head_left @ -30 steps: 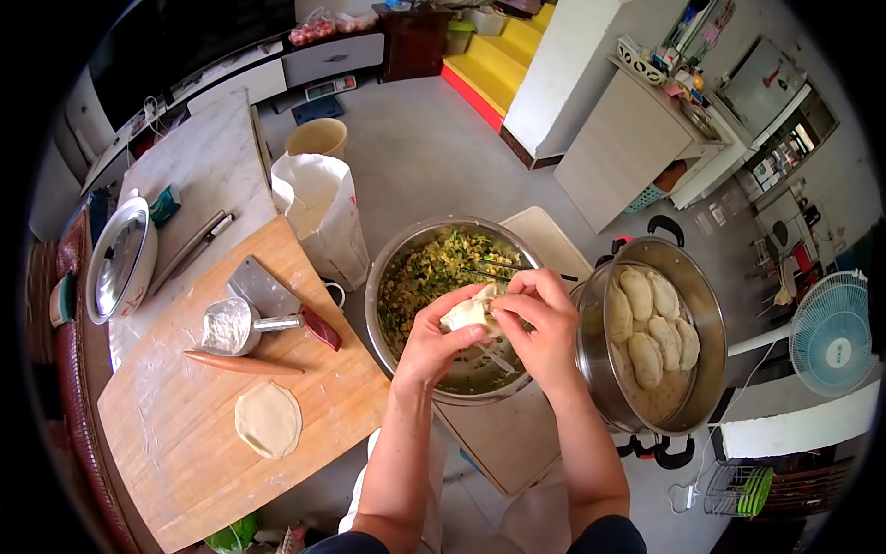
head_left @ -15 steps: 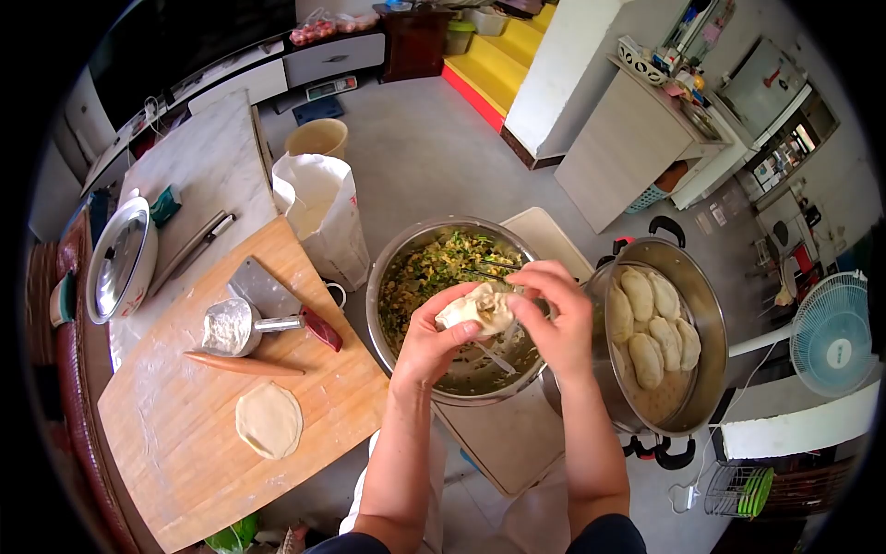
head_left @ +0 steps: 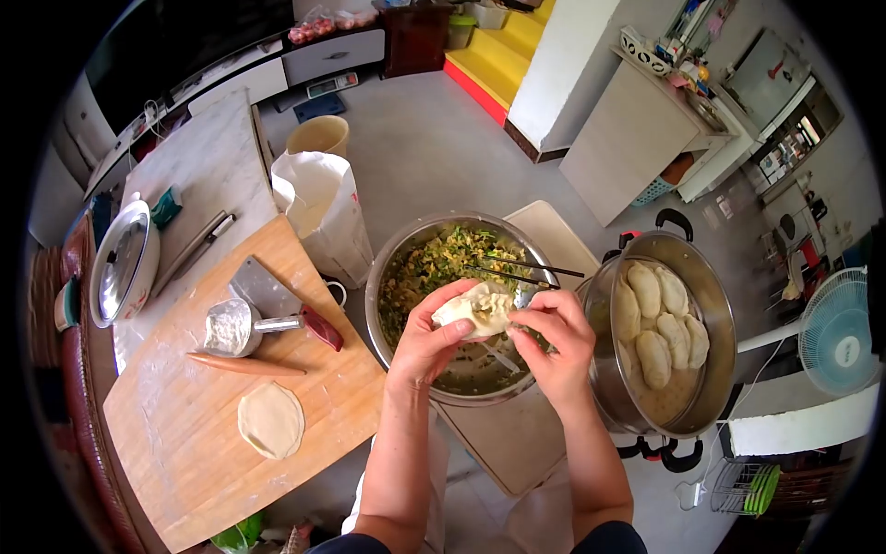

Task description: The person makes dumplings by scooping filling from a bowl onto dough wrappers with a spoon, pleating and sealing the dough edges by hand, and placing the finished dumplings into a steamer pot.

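Note:
A partly folded dumpling (head_left: 480, 309) with filling showing in its opening is held over the steel bowl (head_left: 377, 319). My left hand (head_left: 426, 342) cradles it from the left, thumb across its front. The fingers of my right hand (head_left: 558, 337) pinch its right edge. Chopped green and yellow filling (head_left: 443, 263) lies in the bowl, with a pair of black chopsticks (head_left: 531, 272) over its right rim. To the right, a steamer pot (head_left: 724, 369) holds several shaped dumplings (head_left: 655, 355). One flat round wrapper (head_left: 271, 420) lies on the wooden board (head_left: 185, 443).
On the board are a cleaver (head_left: 263, 284), a rolling pin (head_left: 245, 365) and a metal scoop of flour (head_left: 228, 330). Behind it stands a white flour sack (head_left: 323, 212). A lidded basin (head_left: 125, 263) sits at the left, a fan (head_left: 835, 332) at the right.
The dumpling is turned, its opening now more toward me and longer. My right fingers have moved slightly lower along its edge, leaving the chopsticks more visible. The view has shifted slightly.

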Available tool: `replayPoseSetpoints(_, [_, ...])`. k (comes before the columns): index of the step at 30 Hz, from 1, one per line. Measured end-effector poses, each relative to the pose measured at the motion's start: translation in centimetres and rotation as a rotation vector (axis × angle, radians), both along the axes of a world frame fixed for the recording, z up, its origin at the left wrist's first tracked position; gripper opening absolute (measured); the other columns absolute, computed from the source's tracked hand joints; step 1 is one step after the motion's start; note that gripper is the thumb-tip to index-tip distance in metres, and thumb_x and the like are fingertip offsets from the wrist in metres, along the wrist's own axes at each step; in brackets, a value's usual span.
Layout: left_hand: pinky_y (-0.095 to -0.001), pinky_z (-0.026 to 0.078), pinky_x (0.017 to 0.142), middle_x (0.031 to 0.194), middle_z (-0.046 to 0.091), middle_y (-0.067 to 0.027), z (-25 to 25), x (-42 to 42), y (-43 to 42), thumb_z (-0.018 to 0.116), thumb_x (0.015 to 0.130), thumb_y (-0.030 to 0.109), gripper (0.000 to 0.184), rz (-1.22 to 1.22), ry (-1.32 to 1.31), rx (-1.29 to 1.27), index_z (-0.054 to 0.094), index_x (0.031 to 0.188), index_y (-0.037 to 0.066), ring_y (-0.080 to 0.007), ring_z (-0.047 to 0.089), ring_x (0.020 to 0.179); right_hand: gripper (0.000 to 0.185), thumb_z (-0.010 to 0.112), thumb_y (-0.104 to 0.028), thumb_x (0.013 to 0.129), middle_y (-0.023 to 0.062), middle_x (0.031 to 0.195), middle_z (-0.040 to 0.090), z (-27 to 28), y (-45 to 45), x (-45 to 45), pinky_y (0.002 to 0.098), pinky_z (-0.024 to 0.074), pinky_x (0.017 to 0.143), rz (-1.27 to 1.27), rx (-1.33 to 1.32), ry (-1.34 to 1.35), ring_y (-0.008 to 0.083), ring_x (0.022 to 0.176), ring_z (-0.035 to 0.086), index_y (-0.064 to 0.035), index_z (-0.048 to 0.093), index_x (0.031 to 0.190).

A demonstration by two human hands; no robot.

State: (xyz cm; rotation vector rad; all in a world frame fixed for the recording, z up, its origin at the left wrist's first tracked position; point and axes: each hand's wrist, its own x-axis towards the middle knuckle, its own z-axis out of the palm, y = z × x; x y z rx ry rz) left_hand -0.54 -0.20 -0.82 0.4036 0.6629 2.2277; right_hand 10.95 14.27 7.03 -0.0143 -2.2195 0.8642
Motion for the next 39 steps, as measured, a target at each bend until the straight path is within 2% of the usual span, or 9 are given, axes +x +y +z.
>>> replayPoseSetpoints(6, [-0.0381,0.058,0.094,0.124,0.066,-0.0109,-0.2,0.4,0.8,0.079,0.083,0.007,0.057,-0.032,0.045,-0.037,0.057,0.135,0.000,-0.0220,0.065,0.111,0.028,0.079,0.007,0.068,0.0053,0.090,0.060,-0.7,-0.2,0.0,0.0321,0.0518,0.064,-0.021,0.047,0.050,0.0205,0.078,0.061,-0.0061,0.073,0.091])
replayPoseSetpoints(12, [-0.0340,0.051,0.100,0.122,0.067,-0.0096,-0.8,0.7,1.4,0.079,0.083,0.004,0.053,-0.072,0.098,-0.087,0.060,0.132,0.000,-0.0189,0.064,0.111,0.028,0.078,0.008,0.067,0.0059,0.090,0.060,-0.5,0.3,0.3,0.0333,0.0531,0.063,-0.038,0.234,0.038,0.0220,0.075,0.063,-0.0040,0.071,0.091])
replayPoseSetpoints(18, [-0.0339,0.052,0.099,0.122,0.068,-0.0096,-0.4,1.2,1.6,0.078,0.083,0.003,0.050,-0.101,0.109,-0.114,0.061,0.130,0.000,-0.0188,0.065,0.111,0.023,0.076,0.008,0.070,0.0078,0.090,0.059,-1.5,0.7,0.7,0.0333,0.0528,0.064,-0.089,0.041,0.019,0.0224,0.076,0.063,-0.0026,0.069,0.090])
replayPoseSetpoints(23, [-0.0349,0.052,0.099,0.122,0.068,-0.0105,-0.5,1.3,1.9,0.078,0.083,0.004,0.051,-0.102,0.081,-0.096,0.061,0.131,0.000,-0.0198,0.065,0.110,0.020,0.076,0.008,0.072,0.0085,0.091,0.059,-1.3,1.6,1.1,0.0316,0.0510,0.064,-0.013,-0.077,0.010,0.0223,0.077,0.062,-0.0021,0.071,0.089])
replayPoseSetpoints(30, [-0.0381,0.061,0.088,0.122,0.067,-0.0132,-0.8,1.1,1.7,0.078,0.083,0.007,0.051,-0.077,0.005,-0.093,0.059,0.130,0.000,-0.0241,0.066,0.111,0.021,0.079,0.003,0.074,0.0096,0.095,0.060,-0.9,2.3,1.7,0.0319,0.0510,0.066,-0.012,-0.045,0.030,0.0228,0.086,0.062,-0.0024,0.071,0.092])
replayPoseSetpoints(31, [-0.0390,0.062,0.084,0.123,0.066,-0.0140,-1.2,1.1,1.6,0.078,0.083,0.009,0.051,-0.066,0.007,-0.090,0.059,0.130,0.001,-0.0255,0.067,0.109,0.029,0.081,-0.001,0.074,0.0104,0.102,0.060,-0.9,2.7,1.8,0.0311,0.0537,0.072,-0.021,-0.007,0.019,0.0233,0.092,0.063,-0.0018,0.071,0.102])
replayPoseSetpoints(34, [-0.0379,0.063,0.084,0.126,0.065,-0.0143,-0.5,1.2,1.8,0.076,0.085,0.007,0.050,-0.070,-0.009,-0.011,0.058,0.131,0.000,-0.0260,0.068,0.108,0.035,0.079,-0.002,0.080,0.0107,0.113,0.059,-0.6,1.7,1.4,0.0305,0.0543,0.082,0.059,-0.481,-0.068,0.0199,0.097,0.062,0.0026,0.070,0.113])
replayPoseSetpoints(35, [-0.0369,0.062,0.085,0.127,0.065,-0.0141,-0.2,1.2,1.8,0.075,0.085,0.006,0.050,-0.079,-0.017,0.026,0.058,0.132,0.000,-0.0256,0.067,0.109,0.040,0.077,-0.002,0.083,0.0101,0.119,0.057,-1.2,2.2,1.6,0.0300,0.0549,0.086,0.150,-0.553,-0.148,0.0188,0.100,0.062,0.0035,0.067,0.121])
replayPoseSetpoints(39, [-0.0372,0.064,0.083,0.128,0.063,-0.0153,-1.3,1.0,1.4,0.074,0.086,0.006,0.054,-0.100,-0.036,0.049,0.054,0.136,0.000,-0.0273,0.067,0.110,0.033,0.073,0.003,0.086,0.0097,0.115,0.059,-3.0,2.9,1.6,0.0270,0.0547,0.084,0.250,-0.645,-0.095,0.0164,0.100,0.063,0.0041,0.068,0.119])
